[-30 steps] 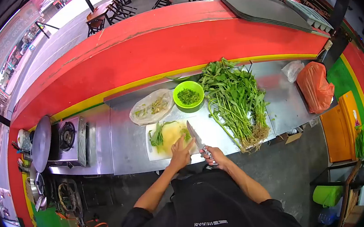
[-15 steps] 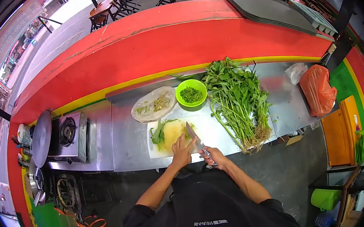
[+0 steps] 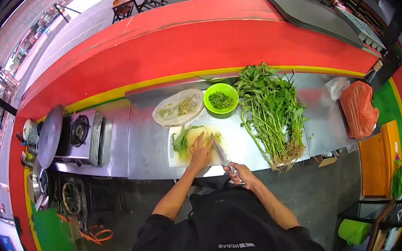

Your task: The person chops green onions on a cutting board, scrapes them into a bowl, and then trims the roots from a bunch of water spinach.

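My right hand (image 3: 243,175) is wrapped around the handle of a knife (image 3: 220,150), its blade pointing away over the right part of a white cutting board (image 3: 173,160). On the board lies my left hand (image 3: 201,155), fingers stretched out and spread, just left of the blade. Cut leafy greens (image 3: 181,139) rest on the board's left side. A few small green bits show by the knife tip. Behind the board stands a bright green bowl (image 3: 208,107) holding chopped greens. Left of it, a clear plastic bag (image 3: 161,111) has trimmed stems and leaves on it.
A large bunch of rooted leafy greens (image 3: 272,110) lies on the steel counter (image 3: 139,146) to the right. Farther right sits an orange plastic bag (image 3: 358,109). A gas stove (image 3: 80,133) and a big round pan lid (image 3: 51,136) stand left. A red wall (image 3: 193,48) rises behind.
My left hand has moved farther onto the board with its fingers spread flatter. The knife stays in my right hand beside it. The whole view has shifted slightly.
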{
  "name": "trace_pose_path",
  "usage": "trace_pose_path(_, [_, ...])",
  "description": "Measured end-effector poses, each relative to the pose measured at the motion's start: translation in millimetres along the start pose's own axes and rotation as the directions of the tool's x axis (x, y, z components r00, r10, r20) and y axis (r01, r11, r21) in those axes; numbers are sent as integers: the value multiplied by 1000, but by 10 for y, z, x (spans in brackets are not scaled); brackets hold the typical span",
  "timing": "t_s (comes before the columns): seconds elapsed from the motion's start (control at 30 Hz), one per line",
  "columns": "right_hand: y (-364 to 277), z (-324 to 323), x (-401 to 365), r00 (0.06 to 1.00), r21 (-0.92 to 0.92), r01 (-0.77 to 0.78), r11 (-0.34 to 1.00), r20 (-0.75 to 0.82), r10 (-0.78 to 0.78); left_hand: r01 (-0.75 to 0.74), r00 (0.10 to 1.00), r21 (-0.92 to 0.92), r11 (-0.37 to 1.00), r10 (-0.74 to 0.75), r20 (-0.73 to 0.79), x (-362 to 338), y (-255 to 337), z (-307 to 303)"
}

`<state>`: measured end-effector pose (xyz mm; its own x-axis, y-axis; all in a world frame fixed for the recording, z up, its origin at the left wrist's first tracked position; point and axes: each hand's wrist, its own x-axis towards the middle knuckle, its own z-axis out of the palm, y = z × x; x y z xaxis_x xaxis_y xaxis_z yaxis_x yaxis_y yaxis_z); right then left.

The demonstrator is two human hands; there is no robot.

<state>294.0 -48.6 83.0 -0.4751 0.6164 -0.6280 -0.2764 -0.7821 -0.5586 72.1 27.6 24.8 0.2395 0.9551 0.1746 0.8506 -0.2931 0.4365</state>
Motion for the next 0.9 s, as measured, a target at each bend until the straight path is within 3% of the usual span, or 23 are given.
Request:
trace_pose_path(0.1, [36,28,-61,999,-55,-5,998,-39,3,107,993,-15,994,-106,58,27,-91,-172])
trace_pose_path(0.17, [70,12,-74,999,-38,-19,999,-45,17,145,989,-15,989,-145,16,-5,-202,-257])
trace_pose_path(0.27, [184,41,-109,998,14,-16,1000,-53,17,50,990,-186,981,-73,-124,-143,-516,-445])
trace_pose_path(0.43, [287,128,-55,996,77,40,996,-83,-34,8,1000,-134,991,-12,-28,-239,-1042,-890])
trace_pose_path(0.57, [299,209,-39,987,102,81,992,-150,-65,-90,995,-67,994,92,31,-60,-1130,-1063])
trace_pose_path(0.6, [319,226,-21,982,110,93,990,-174,-73,-164,980,-53,985,169,104,8,-1167,-1064])
trace_pose_path(0.77, [352,421,40,952,170,176,970,-279,-124,-431,842,-7,902,404,357,381,-1307,-1005])
trace_pose_path(0.9, [431,624,37,924,197,261,945,-334,-186,-572,764,-8,820,536,359,558,-1348,-935])
